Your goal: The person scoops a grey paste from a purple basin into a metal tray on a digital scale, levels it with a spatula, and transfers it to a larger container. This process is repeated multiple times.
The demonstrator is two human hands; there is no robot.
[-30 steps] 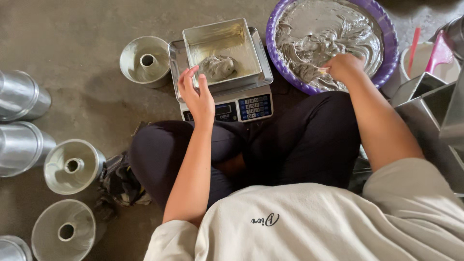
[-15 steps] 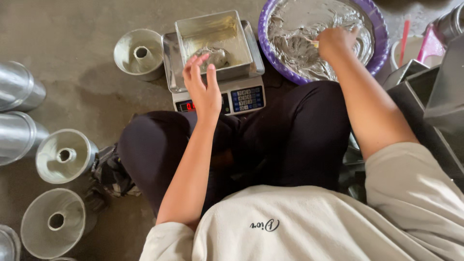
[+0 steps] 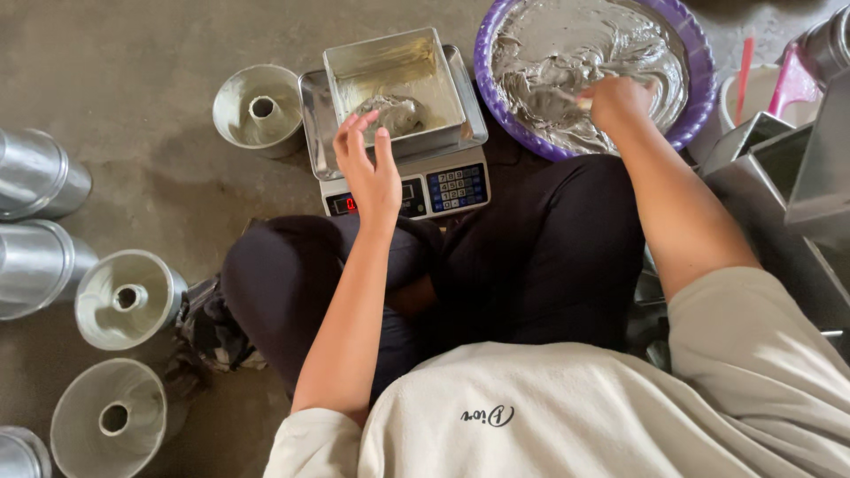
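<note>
Concrete floor, person seated. Left hand (image 3: pixel 372 173) hovered open over scale (image 3: pixel 407 181) front edge; right hand (image 3: pixel 615 102) fisted in batter bowl (image 3: pixel 686 53). Risk: wrist nudging pan (image 3: pixel 394 80), skewing weight, batter dripping onto keypad.

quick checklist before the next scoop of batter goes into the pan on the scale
1. Square metal pan sits flat on the scale platform: ok.
2. Pan has room: only a small lump of grey batter lies in it: ok.
3. Left hand is off the pan: it hovers open over the near rim and the display, contact unclear: cannot tell.
4. Scale display readable: partly covered by the left hand: not ok.
5. Right hand is in the purple basin, down in the batter; whether it holds a scoop or tool: cannot tell.
6. Path from basin to pan free: they stand side by side, nothing between: ok.
</note>
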